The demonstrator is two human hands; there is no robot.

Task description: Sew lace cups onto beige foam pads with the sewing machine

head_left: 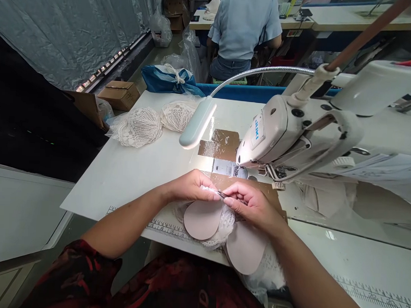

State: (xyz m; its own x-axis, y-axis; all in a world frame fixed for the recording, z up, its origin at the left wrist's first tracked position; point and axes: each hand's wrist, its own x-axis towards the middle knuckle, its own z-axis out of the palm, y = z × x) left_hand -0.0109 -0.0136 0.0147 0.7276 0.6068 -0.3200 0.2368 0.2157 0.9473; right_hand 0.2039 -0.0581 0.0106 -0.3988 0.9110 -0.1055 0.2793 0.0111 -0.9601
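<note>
A white lace bra (226, 224) with two smooth pale pink cups, a left cup (203, 219) and a right cup (246, 248), hangs over the table's front edge. My left hand (193, 188) pinches the bra's upper lace edge between thumb and fingers. Close beside it, my right hand (253, 204) is closed around small dark metal thread snips (221, 194), mostly covered by the fingers. Their tip meets the lace at my left fingertips. Just beyond both hands is the needle area of a white sewing machine (272, 130).
Lace cups (143, 127) in clear plastic lie at the table's back left. A lamp (198, 123) on a bent metal neck hangs over the table (121, 177). Measuring tape markings (174, 230) run along the front edge. A co-worker (244, 27) sits ahead, back turned. Cardboard boxes (119, 94) stand left.
</note>
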